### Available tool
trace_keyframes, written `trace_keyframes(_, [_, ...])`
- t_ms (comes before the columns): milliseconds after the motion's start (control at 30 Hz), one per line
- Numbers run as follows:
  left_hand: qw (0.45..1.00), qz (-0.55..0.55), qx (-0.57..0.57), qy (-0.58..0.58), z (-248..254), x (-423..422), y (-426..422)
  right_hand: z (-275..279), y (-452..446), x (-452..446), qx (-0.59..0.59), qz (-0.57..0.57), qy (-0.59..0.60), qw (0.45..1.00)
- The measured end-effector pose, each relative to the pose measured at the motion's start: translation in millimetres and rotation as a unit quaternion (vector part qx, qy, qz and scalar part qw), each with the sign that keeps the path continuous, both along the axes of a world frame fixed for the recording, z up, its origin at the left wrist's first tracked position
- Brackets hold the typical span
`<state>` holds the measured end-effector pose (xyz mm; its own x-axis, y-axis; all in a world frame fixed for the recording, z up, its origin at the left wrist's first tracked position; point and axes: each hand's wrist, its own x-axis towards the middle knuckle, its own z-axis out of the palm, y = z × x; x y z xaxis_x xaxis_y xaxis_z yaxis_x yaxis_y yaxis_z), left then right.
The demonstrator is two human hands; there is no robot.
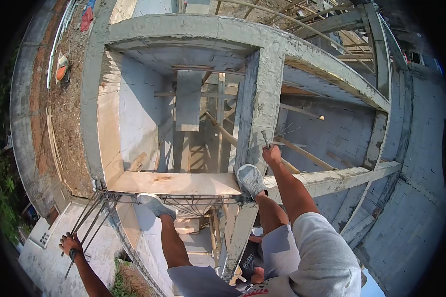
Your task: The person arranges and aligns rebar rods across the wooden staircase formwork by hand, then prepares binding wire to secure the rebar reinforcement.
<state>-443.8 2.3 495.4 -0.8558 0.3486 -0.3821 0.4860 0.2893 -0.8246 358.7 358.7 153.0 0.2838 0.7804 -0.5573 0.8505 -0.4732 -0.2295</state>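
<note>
My left hand, with a dark band at the wrist, is closed around one of several steel reinforcing bars that stick out at the frame's lower left corner. My right hand grips a short metal hand tool over the concrete beam; its exact kind is unclear. Thin wires stick out beside that hand. One grey shoe rests where the beams meet. The other shoe is by the rebar cage, along the wooden formwork board.
Deep openings with timber props lie between the beams. Below me, a person in dark clothing is partly hidden by my leg. A wheelbarrow stands on the ground at left. Block walls line the right bay.
</note>
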Motion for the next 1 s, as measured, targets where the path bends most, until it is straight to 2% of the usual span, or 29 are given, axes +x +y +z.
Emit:
trace_keyframes(33, [0.996,-0.073,0.005,0.048,-8.2,8.5,-6.7,-7.6,0.2,-4.7,-0.025,-0.035,-0.009,0.999])
trace_keyframes(100, [0.992,-0.070,0.069,0.078,-35.3,63.7,31.8,-16.8,11.0,-18.1,-0.061,-0.103,-0.025,0.992])
trace_keyframes(133, [0.982,-0.114,0.149,0.029,-62.5,80.1,25.3,-14.0,7.3,-25.1,-0.029,-0.135,0.018,0.990])
trace_keyframes(167, [0.961,-0.159,0.226,-0.018,-91.7,97.9,18.0,-54.3,-8.3,-12.3,-0.022,-0.114,-0.029,0.993])
trace_keyframes(267, [0.884,-0.066,0.393,-0.245,-137.6,217.9,43.7,-51.0,-7.7,-24.2,-0.014,-0.155,-0.001,0.988])
trace_keyframes(300, [0.870,-0.012,0.416,-0.263,-145.2,260.8,42.8,-48.9,-12.1,-22.2,-0.009,-0.163,0.009,0.987])
trace_keyframes(367, [0.823,0.094,0.450,-0.333,-140.4,333.7,39.8,-47.9,-16.7,-9.8,0.037,-0.125,0.026,0.991])
trace_keyframes(400, [0.810,0.109,0.460,-0.346,-136.8,362.0,31.0,-42.6,-16.2,-2.7,0.060,-0.103,0.034,0.992])
trace_keyframes(433, [0.791,0.120,0.474,-0.368,-132.7,382.3,21.7,-22.1,-9.3,-1.2,0.049,-0.071,0.020,0.996])
trace_keyframes(500, [0.752,0.222,0.490,-0.382,-140.8,401.2,12.4,29.7,11.6,0.1,0.036,-0.009,-0.005,0.999])
trace_keyframes(600, [0.775,0.273,0.438,-0.364,-193.8,397.1,-9.9,78.6,44.0,17.2,-0.007,0.099,0.029,0.995])
trace_keyframes(667, [0.775,0.328,0.416,-0.344,-206.4,396.9,10.8,89.3,59.0,28.7,0.020,0.159,0.050,0.986])
trace_keyframes(733, [0.757,0.389,0.424,-0.310,-226.5,417.1,8.6,78.5,74.8,36.7,0.015,0.203,0.039,0.978])
trace_keyframes(800, [0.721,0.444,0.458,-0.272,-275.2,440.6,2.1,56.3,86.8,42.7,0.039,0.267,0.007,0.963])
trace_keyframes(867, [0.711,0.468,0.458,-0.256,-309.7,465.2,-0.6,41.3,97.3,41.2,0.046,0.328,-0.007,0.944])
trace_keyframes(1000, [0.648,0.522,0.506,-0.225,-353.0,496.1,4.4,4.4,106.6,30.0,0.146,0.413,-0.003,0.899])
